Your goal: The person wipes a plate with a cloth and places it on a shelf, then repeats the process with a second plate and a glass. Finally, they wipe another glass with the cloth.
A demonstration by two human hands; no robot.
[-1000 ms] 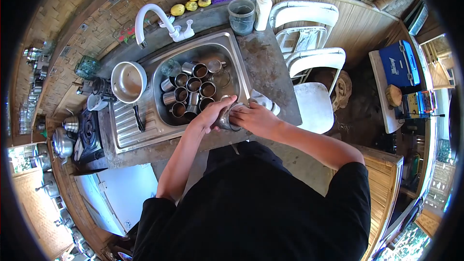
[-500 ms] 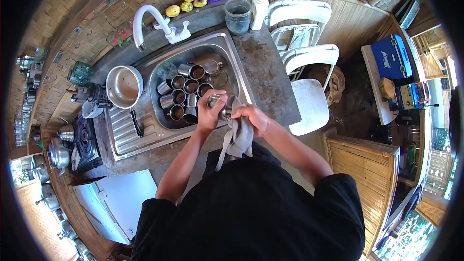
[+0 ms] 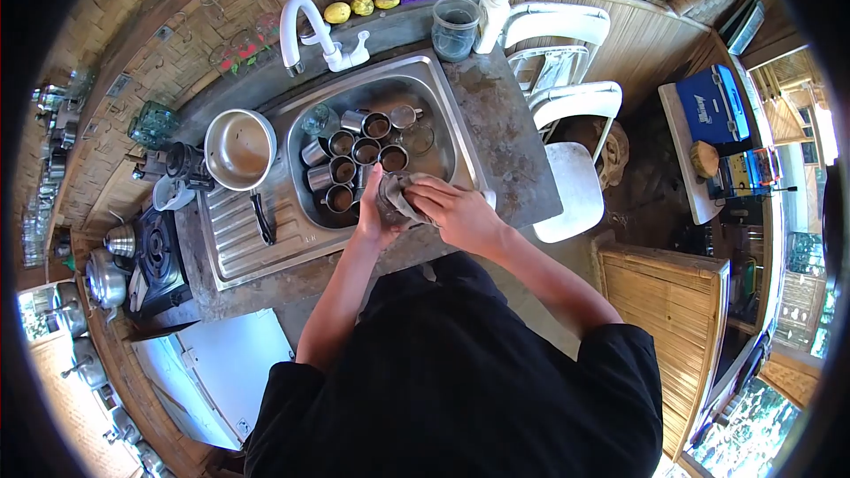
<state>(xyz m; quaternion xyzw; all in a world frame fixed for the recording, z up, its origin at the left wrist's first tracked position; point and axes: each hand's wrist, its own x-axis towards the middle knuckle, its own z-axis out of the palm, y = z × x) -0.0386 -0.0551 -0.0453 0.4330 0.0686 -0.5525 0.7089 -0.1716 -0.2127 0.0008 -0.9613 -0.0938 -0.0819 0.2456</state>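
My left hand (image 3: 377, 215) is wrapped round a metal mug, which the cloth and fingers mostly hide. Bunched over the mug is a grey cloth (image 3: 395, 198), gripped and pressed down by my right hand (image 3: 462, 214). Both hands meet above the front rim of the steel sink (image 3: 425, 88). Several metal mugs (image 3: 366, 150) stand or lie close together in the basin, beside a clear glass (image 3: 320, 120) at its far left.
On the drainboard rests a metal saucepan (image 3: 240, 150) with a black handle. A white faucet (image 3: 305, 31) arches behind the basin. At the back right stand a clear plastic tub (image 3: 456, 31) and a white pump bottle (image 3: 492, 16). White folding chairs (image 3: 567, 106) are right of the counter.
The cloth, which hung down below my right hand, is now bunched up over the mug. My right hand has turned over it, fingers toward my left hand. The view has shifted slightly.
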